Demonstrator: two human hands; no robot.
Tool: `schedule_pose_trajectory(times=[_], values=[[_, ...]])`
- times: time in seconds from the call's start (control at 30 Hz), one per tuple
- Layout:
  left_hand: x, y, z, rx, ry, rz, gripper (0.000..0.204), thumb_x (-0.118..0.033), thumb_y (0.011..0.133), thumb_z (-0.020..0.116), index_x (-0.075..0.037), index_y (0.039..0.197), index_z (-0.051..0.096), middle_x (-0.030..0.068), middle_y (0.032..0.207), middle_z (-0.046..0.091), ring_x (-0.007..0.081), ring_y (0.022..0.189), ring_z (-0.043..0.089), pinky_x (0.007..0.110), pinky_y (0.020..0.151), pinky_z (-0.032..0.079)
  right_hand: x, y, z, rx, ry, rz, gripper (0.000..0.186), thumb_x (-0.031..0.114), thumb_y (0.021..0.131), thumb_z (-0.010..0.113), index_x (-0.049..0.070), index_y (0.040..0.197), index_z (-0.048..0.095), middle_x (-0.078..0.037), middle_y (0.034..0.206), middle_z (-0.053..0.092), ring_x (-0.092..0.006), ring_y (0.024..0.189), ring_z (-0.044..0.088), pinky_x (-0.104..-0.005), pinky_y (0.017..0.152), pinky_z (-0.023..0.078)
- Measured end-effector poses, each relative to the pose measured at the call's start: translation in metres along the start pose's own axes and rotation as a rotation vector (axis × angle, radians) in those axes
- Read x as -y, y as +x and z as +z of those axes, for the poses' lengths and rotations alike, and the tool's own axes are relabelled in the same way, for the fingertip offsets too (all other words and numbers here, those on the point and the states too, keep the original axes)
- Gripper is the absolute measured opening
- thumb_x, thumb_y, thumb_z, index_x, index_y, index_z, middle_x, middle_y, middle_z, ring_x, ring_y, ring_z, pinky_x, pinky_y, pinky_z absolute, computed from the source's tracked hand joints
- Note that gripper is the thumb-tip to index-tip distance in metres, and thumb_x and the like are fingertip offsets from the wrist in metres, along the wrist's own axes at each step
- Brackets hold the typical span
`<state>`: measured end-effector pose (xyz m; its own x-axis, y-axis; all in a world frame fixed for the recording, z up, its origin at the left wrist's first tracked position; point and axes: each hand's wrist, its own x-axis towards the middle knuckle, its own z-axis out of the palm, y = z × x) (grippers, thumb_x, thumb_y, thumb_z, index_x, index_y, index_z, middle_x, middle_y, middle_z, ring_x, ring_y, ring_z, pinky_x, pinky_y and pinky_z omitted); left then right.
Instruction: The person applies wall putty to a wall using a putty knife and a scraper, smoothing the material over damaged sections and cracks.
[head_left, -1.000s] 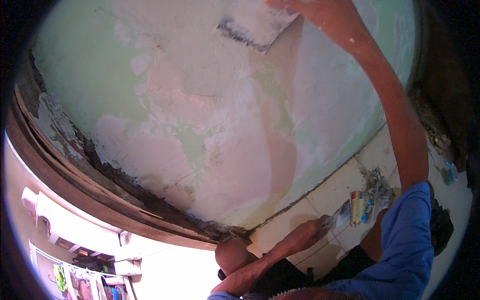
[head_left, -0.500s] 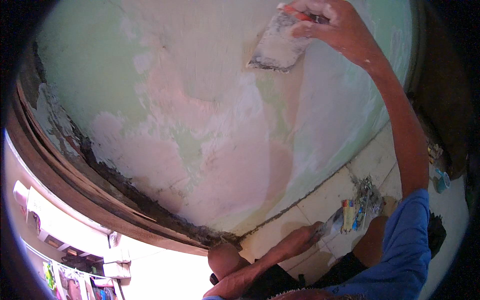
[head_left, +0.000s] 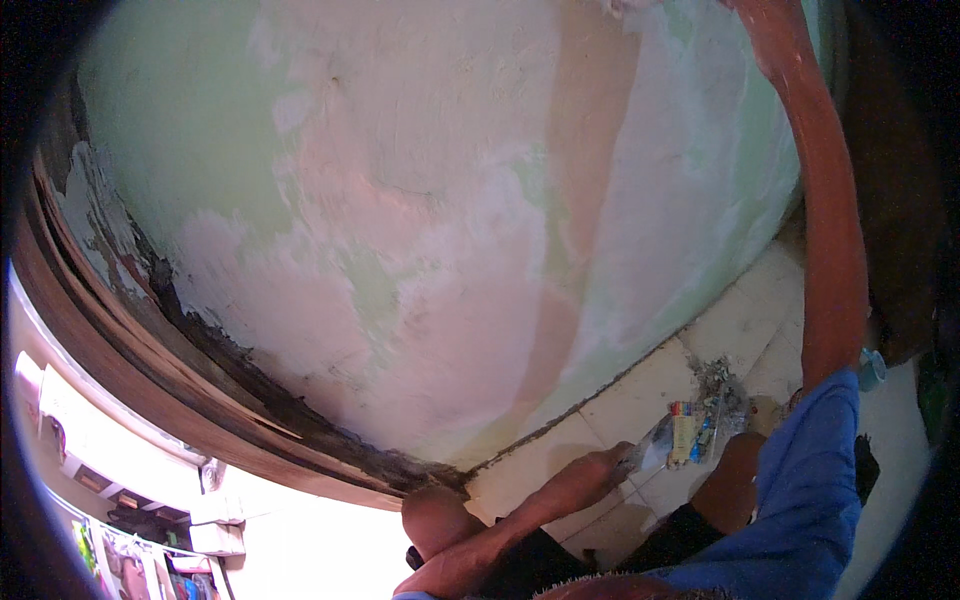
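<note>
My right hand (head_left: 762, 12) is at the top edge, raised against the wall, with its fingers mostly cut off by the frame. A pale, putty-smeared bit (head_left: 630, 5) shows to its left; whether it is a finger or a tool is unclear. Low in the view, my left hand (head_left: 606, 468) is closed around a putty knife, whose flat grey blade (head_left: 655, 450) sticks out to the right above the floor tiles. The wall (head_left: 450, 250) has green paint with whitish and pinkish filler patches, and a darker band runs down it.
On the tiled floor (head_left: 625, 405) beside the blade lie a pack of coloured pencils or pens (head_left: 684, 432) and crumpled clear plastic (head_left: 728, 420). A light-blue cup (head_left: 872, 368) stands at far right. A wooden frame (head_left: 200, 400) with broken, dark wall edge curves along the left.
My right hand has moved up from the wall's upper part to the frame's top edge; the broad putty knife it held is no longer plainly visible. The left hand stays low.
</note>
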<state>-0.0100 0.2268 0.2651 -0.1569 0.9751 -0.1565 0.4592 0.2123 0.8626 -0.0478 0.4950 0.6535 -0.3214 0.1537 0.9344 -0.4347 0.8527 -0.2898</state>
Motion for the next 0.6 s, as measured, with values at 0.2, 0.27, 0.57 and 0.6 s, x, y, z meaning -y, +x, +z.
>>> schedule_pose_trajectory(times=[0.2, 0.27, 0.57, 0.6], values=[[0.007, 0.013, 0.009, 0.016, -0.002, 0.074, 0.045, -0.033, 0.101, 0.04, -0.001, 0.133, 0.04, 0.0221, 0.091, 0.064, 0.0312, 0.078, 0.063, 0.045, 0.075, 0.049, 0.037, -0.031, 0.029, 0.271, 0.038, 0.004, 0.044, 0.021, 0.08, 0.072, -0.007, 0.113, 0.059, -0.013, 0.106, 0.066, -0.02, 0.101, 0.061, -0.0324, 0.086, 0.048], [0.007, 0.013, 0.009, 0.021, -0.007, 0.084, 0.046, -0.033, 0.101, 0.04, -0.001, 0.134, 0.04, 0.0224, 0.09, 0.064, 0.0306, 0.077, 0.063, 0.044, 0.074, 0.049, 0.05, -0.035, 0.042, 0.363, 0.033, 0.013, 0.045, 0.021, 0.081, 0.072, -0.007, 0.113, 0.058, -0.014, 0.107, 0.065, -0.0205, 0.103, 0.061, -0.0327, 0.086, 0.048], [-0.002, 0.017, 0.002, 0.044, 0.061, 0.112, 0.048, -0.034, 0.1, 0.041, 0.001, 0.133, 0.04, 0.0251, 0.095, 0.064, 0.0391, 0.085, 0.062, 0.048, 0.078, 0.048, 0.056, 0.023, 0.041, 0.153, -0.065, -0.09, 0.04, 0.014, 0.078, 0.075, -0.004, 0.11, 0.059, -0.013, 0.105, 0.064, -0.0209, 0.104, 0.062, -0.0319, 0.08, 0.051], [-0.001, 0.017, 0.003, 0.031, 0.076, 0.129, 0.047, -0.034, 0.1, 0.041, 0.001, 0.132, 0.04, 0.0255, 0.097, 0.063, 0.0402, 0.087, 0.062, 0.048, 0.079, 0.048, 0.063, 0.022, 0.036, 0.034, -0.202, -0.003, 0.038, 0.014, 0.079, 0.075, -0.002, 0.109, 0.058, -0.012, 0.106, 0.064, -0.0206, 0.101, 0.063, -0.0321, 0.08, 0.051]])
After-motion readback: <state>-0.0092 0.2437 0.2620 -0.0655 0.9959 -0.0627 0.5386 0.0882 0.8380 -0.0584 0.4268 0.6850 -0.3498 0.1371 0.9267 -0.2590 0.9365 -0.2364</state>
